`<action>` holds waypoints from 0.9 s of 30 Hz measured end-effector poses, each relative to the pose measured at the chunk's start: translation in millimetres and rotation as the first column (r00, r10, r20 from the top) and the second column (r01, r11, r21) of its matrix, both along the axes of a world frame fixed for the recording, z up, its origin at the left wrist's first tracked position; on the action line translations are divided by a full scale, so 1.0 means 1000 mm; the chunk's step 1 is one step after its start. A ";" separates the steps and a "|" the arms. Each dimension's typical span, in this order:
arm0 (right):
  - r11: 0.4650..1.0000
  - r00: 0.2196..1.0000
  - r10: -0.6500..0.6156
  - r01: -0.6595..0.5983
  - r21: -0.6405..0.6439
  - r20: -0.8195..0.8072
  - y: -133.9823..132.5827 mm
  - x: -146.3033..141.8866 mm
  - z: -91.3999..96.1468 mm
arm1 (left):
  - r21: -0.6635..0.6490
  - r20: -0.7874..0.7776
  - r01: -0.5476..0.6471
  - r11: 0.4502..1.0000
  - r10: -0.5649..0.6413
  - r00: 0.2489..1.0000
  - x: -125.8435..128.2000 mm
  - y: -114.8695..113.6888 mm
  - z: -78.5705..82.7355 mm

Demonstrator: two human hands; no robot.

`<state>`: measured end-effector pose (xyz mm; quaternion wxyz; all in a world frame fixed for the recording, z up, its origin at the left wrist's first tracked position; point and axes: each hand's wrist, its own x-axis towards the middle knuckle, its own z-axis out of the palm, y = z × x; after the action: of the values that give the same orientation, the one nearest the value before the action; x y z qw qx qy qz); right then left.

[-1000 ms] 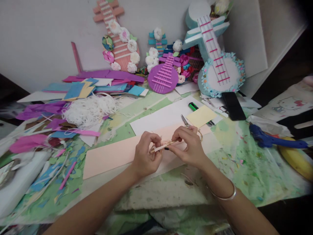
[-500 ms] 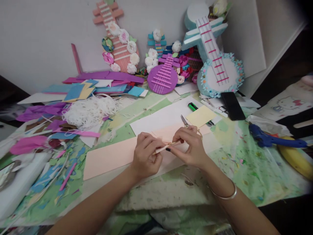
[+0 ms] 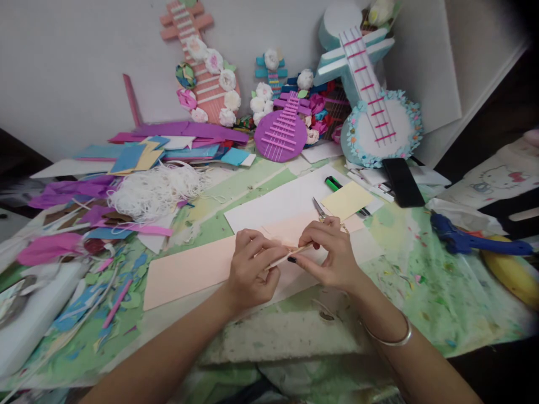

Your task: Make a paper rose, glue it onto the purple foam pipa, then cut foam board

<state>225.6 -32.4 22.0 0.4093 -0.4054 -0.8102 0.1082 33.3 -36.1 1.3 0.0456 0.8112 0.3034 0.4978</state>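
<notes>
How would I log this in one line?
left hand: holds thin pale piece; right hand: holds same piece; peach sheet: beneath hands; scissors: partly behind right hand

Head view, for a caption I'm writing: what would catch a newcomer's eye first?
Probably the pale-blue model instrument, back right, then the purple instrument, back centre. White string lies tangled at left. Front centre, the left hand and right hand hold a thin pale strip.

Flat, muted light greys the wall (image 3: 101, 50); edges stretch and blur, lower right black, perhaps shadow.
</notes>
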 end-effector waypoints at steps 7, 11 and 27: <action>0.999 1.000 -0.028 0.028 0.025 0.008 0.000 -0.001 -0.001 | -0.041 0.021 0.027 0.999 -0.026 0.999 0.001 0.000 0.003; 0.998 0.998 -0.055 0.055 0.034 0.016 0.000 -0.001 -0.002 | -0.124 0.077 0.061 0.990 -0.051 0.996 0.002 -0.001 0.005; 0.998 0.999 -0.042 0.041 0.057 0.028 0.000 0.000 -0.001 | -0.183 0.138 0.134 0.974 -0.110 0.984 0.002 0.000 0.003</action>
<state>225.5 -32.6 20.7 0.4109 -0.4120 -0.8101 0.0712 35.4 -35.6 4.6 0.1734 0.7869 0.2960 0.5129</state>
